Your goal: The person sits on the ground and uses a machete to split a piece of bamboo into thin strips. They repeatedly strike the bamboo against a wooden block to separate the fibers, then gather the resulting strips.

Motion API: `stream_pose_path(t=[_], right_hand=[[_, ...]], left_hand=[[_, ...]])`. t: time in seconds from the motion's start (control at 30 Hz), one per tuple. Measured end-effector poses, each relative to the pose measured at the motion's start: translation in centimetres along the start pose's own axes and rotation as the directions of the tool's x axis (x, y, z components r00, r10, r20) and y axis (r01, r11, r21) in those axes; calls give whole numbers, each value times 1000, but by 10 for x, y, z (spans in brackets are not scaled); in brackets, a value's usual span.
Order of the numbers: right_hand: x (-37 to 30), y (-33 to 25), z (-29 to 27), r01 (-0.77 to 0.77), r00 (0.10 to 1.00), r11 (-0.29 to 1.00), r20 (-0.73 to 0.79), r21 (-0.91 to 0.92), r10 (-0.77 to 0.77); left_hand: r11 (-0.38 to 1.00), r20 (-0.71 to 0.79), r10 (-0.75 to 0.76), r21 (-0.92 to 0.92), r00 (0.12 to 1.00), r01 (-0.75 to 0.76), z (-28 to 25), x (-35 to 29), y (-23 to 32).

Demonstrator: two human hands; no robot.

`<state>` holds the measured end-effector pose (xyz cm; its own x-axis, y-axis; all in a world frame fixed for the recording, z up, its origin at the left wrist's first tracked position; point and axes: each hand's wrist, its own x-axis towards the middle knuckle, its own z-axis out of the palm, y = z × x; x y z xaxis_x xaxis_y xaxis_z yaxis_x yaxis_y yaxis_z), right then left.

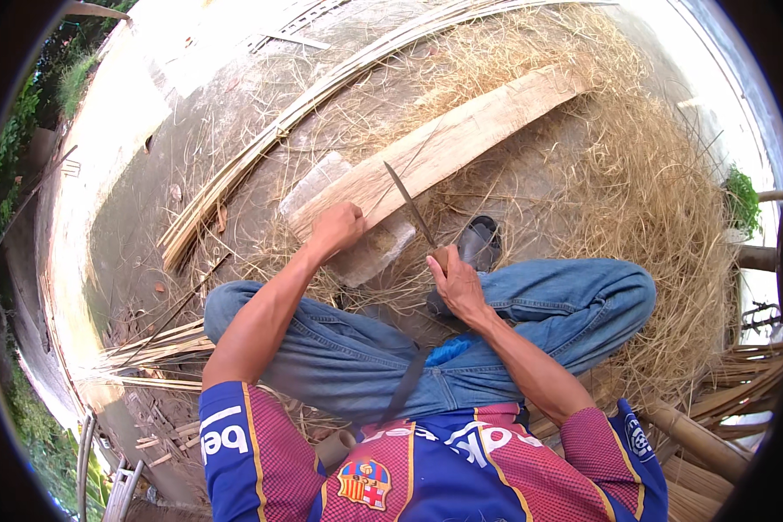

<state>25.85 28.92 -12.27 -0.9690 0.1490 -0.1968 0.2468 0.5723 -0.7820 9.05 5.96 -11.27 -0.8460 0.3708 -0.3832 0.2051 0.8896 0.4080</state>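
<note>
My right hand [458,284] is closed round the short wooden handle of a knife [409,198]. Its long, narrow, dark blade points up and to the left, crossing the near edge of a pale wooden board [461,143]. At the board's lower left end rests my left hand [337,228], its fingers curled closed; whether something thin is pinched in them I cannot make out. Beneath that end of the board lies a grey stone block [376,254], showing on both sides of it. The board slants away to the upper right.
A long bundle of split bamboo strips [235,165] curves across the ground beyond the board. Fine shavings [644,217] heap up on the right. More strips [161,352] lie at the left, and bamboo poles [696,439] at the lower right. A dark sandal [480,244] shows beside the knife.
</note>
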Motion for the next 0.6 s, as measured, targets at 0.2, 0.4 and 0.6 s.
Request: stream_pose_path(t=[0.2,0.4,0.6], right_hand=[[-13,2,15,-64,996,997,67,34,61],[-24,-7,19,-23,998,996,53,81,19],[-40,-12,20,-41,990,999,132,18,39]], left_hand=[[993,8,77,92,997,-78,-2,3,-10],[966,59,46,253,997,-59,-12,5,-8],[899,326,-93,434,941,-61,-14,8,-16]])
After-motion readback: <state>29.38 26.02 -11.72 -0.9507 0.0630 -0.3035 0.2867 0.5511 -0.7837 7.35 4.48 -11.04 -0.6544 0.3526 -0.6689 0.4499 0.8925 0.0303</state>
